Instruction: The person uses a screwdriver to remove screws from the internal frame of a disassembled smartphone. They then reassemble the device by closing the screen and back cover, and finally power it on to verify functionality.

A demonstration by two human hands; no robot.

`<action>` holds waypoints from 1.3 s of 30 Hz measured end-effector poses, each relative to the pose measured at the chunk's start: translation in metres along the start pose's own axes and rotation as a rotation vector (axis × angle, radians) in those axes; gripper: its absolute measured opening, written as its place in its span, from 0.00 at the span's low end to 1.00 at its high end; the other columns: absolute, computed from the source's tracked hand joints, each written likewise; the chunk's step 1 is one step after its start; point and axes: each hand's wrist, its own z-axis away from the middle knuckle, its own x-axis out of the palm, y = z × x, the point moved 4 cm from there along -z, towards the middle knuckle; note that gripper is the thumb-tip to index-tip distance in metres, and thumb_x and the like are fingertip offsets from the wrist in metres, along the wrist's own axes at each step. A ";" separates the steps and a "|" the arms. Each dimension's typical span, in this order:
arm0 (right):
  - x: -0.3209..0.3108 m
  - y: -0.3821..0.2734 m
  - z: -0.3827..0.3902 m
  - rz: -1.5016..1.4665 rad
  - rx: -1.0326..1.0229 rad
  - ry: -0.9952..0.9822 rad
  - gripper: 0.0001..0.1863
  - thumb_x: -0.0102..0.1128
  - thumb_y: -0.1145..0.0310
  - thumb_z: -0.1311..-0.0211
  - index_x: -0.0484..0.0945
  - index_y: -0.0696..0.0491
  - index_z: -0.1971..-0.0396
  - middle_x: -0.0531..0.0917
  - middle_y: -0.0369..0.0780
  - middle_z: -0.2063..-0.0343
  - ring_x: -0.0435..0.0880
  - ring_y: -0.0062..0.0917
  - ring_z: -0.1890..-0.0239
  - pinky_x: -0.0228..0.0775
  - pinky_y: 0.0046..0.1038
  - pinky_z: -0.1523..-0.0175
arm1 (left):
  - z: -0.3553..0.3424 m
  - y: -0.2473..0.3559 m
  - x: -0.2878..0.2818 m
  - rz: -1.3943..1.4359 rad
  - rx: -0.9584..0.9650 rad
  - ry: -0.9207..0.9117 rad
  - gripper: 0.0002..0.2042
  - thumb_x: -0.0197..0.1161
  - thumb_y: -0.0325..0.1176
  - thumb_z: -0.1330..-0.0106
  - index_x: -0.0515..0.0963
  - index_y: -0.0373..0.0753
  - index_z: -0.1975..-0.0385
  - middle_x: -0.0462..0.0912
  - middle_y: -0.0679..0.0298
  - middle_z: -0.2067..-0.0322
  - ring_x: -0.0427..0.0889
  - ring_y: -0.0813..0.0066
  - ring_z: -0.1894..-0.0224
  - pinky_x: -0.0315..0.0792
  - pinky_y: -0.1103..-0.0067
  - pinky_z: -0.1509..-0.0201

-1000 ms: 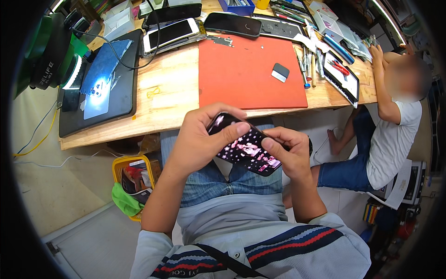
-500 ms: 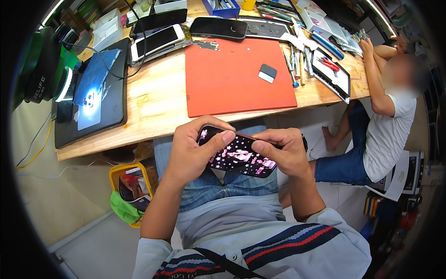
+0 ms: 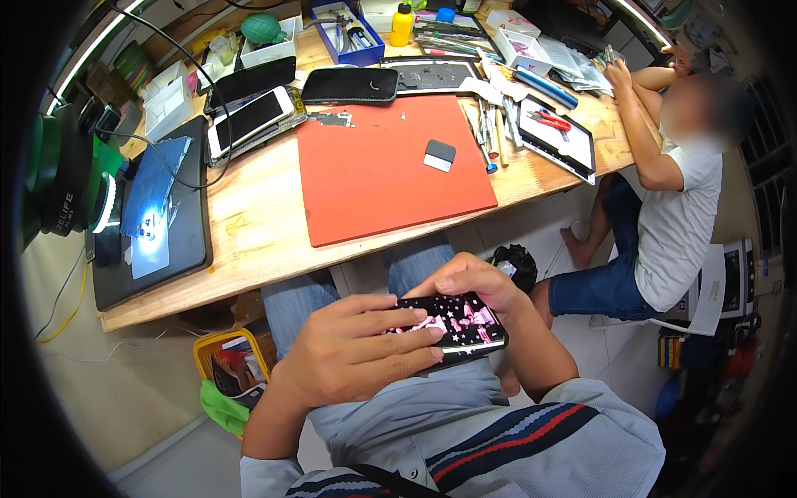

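Note:
A smartphone [image 3: 461, 324] with a black face, pink figures and white stars is held low over my lap, tilted. My right hand [image 3: 486, 290] is closed round its far and right edges, with the thumb along the far edge. My left hand [image 3: 357, 349] lies over the phone's left part, fingers stretched out flat across the patterned face. That hand covers the phone's left end, and its thumb cannot be made out. A bright reflection runs along the phone's near edge.
A wooden workbench [image 3: 249, 249] carries an orange mat [image 3: 390, 191] with a small black-and-white scraper [image 3: 439, 155]. Phones, hand tools and a lit microscope [image 3: 91, 199] surround it. A yellow basket [image 3: 203, 353] stands lower left. Another person [image 3: 681, 199] sits at right.
The phone has come closer to my body and tilted. My left hand has shifted from gripping its left end to lying across its face. My right thumb has moved to the far edge.

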 end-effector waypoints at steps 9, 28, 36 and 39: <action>0.032 -0.048 0.017 0.556 -0.687 -0.087 0.22 0.69 0.62 0.35 0.85 0.66 0.51 0.87 0.55 0.51 0.87 0.41 0.45 0.74 0.38 0.36 | 0.016 -0.024 0.000 0.312 -0.278 0.303 0.14 0.80 0.29 0.47 0.88 0.36 0.61 0.91 0.57 0.62 0.91 0.64 0.62 0.82 0.78 0.63; 0.055 -0.056 0.011 0.884 -0.706 0.061 0.17 0.78 0.79 0.50 0.89 0.62 0.57 0.91 0.50 0.59 0.92 0.35 0.56 0.84 0.29 0.50 | 0.013 -0.027 -0.011 0.396 -0.252 0.432 0.15 0.81 0.24 0.50 0.89 0.34 0.61 0.89 0.56 0.66 0.87 0.67 0.67 0.79 0.78 0.64; 0.055 -0.071 0.008 0.853 -0.780 0.066 0.18 0.80 0.79 0.55 0.88 0.63 0.60 0.90 0.51 0.61 0.91 0.40 0.54 0.84 0.35 0.47 | 0.015 -0.030 -0.011 0.342 -0.146 0.513 0.15 0.81 0.25 0.50 0.88 0.32 0.61 0.89 0.54 0.66 0.88 0.64 0.66 0.80 0.75 0.62; 0.054 -0.067 0.005 0.813 -0.773 0.003 0.19 0.80 0.81 0.55 0.89 0.63 0.59 0.90 0.51 0.61 0.91 0.41 0.53 0.84 0.37 0.46 | 0.015 -0.032 -0.013 0.336 -0.123 0.509 0.16 0.81 0.25 0.50 0.88 0.32 0.60 0.89 0.53 0.65 0.89 0.62 0.64 0.81 0.74 0.61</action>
